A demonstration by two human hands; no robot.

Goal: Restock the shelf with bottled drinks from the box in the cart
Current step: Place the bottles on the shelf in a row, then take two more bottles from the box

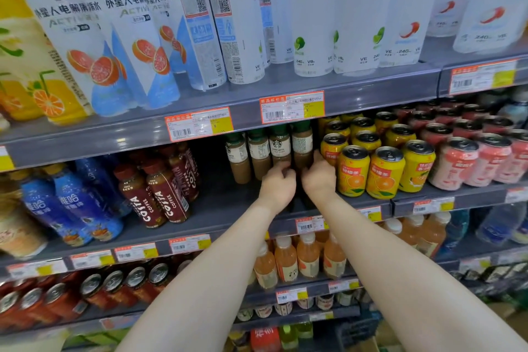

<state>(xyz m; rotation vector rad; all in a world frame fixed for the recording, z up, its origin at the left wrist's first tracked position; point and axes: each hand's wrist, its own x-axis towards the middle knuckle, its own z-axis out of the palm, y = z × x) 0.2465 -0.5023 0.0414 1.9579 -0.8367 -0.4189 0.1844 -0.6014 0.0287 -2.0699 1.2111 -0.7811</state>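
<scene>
In the head view we reach both arms to the second shelf (228, 208), where our left hand (277, 183) curls its fingers around the lower part of a Starbucks caffe latte bottle (280, 143) in the row of four. Our right hand (319, 177) is just beside it, fingers bent at the base of the next coffee bottle (302, 142), but we cannot tell if it grips. Yellow orange-drink cans (353, 171) stand just to the right of this hand, and Costa coffee bottles (167, 191) stand well apart on the left.
</scene>
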